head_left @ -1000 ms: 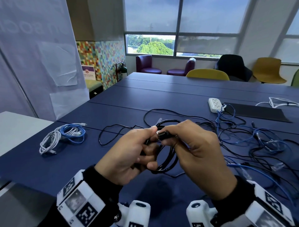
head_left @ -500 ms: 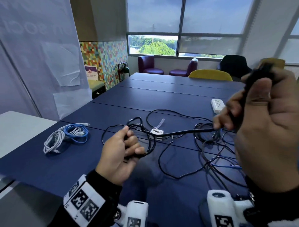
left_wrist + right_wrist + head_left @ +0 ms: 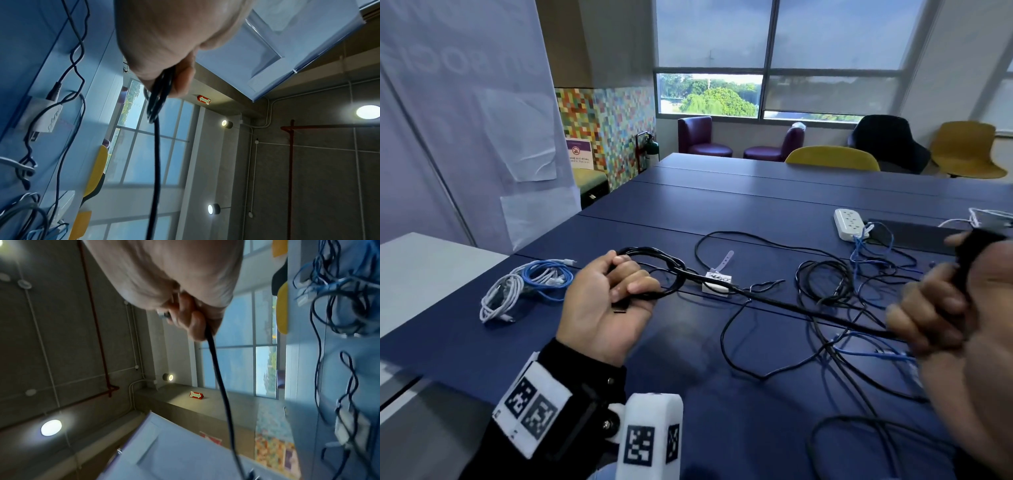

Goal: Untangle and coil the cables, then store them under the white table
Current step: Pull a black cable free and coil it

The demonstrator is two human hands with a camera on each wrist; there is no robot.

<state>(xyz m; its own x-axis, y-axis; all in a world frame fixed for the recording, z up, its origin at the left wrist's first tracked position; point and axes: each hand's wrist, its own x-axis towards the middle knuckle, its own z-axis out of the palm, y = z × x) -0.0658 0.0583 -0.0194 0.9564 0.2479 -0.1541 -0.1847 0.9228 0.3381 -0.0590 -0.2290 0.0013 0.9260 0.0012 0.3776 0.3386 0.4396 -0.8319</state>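
Hands [image 3: 606, 301] gripping black cable [image 3: 784, 301], stretched taut

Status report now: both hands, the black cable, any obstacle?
Left hand grips black cable loops. Right hand grips its far end, taut. Tangled cables underneath.

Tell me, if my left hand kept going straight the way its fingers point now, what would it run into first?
Probably the small white tagged adapter lying on the blue table. Your left hand, holding the black cable's loops, points right along its taut run. Depth is unclear; held at its present height, it might pass above.
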